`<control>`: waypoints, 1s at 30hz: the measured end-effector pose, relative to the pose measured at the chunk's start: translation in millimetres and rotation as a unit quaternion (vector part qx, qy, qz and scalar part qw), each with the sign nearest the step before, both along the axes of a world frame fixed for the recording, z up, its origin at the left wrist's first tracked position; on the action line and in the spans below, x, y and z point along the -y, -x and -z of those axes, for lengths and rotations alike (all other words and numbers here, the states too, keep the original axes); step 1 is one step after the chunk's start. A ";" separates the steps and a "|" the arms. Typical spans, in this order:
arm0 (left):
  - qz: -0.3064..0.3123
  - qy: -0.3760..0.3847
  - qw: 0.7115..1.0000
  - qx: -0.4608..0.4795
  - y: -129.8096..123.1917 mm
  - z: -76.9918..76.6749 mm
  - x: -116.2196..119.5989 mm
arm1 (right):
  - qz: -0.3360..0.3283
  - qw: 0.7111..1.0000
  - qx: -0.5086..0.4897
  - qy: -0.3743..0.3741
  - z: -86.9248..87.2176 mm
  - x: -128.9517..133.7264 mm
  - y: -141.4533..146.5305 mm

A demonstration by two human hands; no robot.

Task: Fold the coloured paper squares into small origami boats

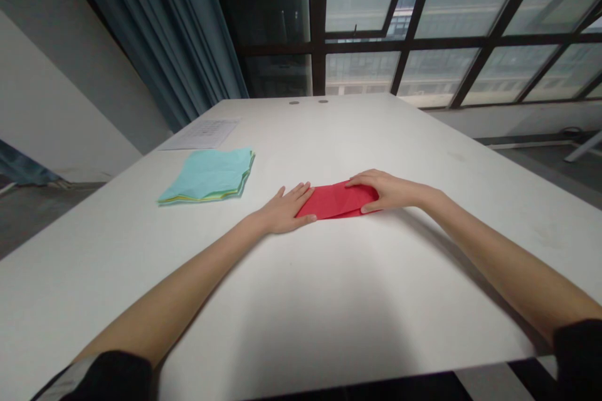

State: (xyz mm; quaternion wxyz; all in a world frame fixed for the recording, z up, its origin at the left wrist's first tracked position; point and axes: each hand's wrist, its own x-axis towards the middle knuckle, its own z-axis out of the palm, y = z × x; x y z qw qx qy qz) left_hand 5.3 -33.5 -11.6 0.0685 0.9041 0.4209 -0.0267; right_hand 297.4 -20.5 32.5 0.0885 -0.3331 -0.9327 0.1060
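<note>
A folded piece of red paper (336, 199) lies lengthwise on the white table (329, 301), with a loose layer showing along its near right edge. My left hand (285, 210) rests flat over the left end, fingers stretched out and slightly apart, holding nothing. At the other end, my right hand (383, 191) grips the paper, its curved fingers at the far edge and its thumb at the near edge. Part of each paper end is hidden under the hands.
To the left lies a stack of paper sheets (211, 174), light blue on top with yellow and green edges below. Behind it is a printed white sheet (202, 134). Two round grommets (294, 103) sit near the table's far edge. A blue curtain (174, 31) and windows stand beyond.
</note>
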 end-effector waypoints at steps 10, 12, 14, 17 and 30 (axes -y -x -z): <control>0.016 0.008 1.000 0.021 4.1 -0.8 -3.0 | -0.021 0.988 -0.045 -0.149 -1.1 -0.8 -4.1; 0.020 0.015 0.999 0.036 5.4 -2.8 -3.1 | -0.020 0.987 -0.043 -0.151 -2.9 2.1 -2.7; 0.016 0.019 0.998 0.062 6.8 -3.6 -4.0 | -0.007 0.989 -0.045 -0.143 -3.8 4.8 -1.5; 0.002 0.004 0.992 0.127 8.6 -1.0 -8.2 | 0.045 0.988 -0.075 -0.124 -1.9 7.1 0.5; 0.009 -0.245 0.949 0.199 -2.0 -15.2 -1.0 | 0.358 0.906 -0.224 0.019 11.7 -6.5 5.1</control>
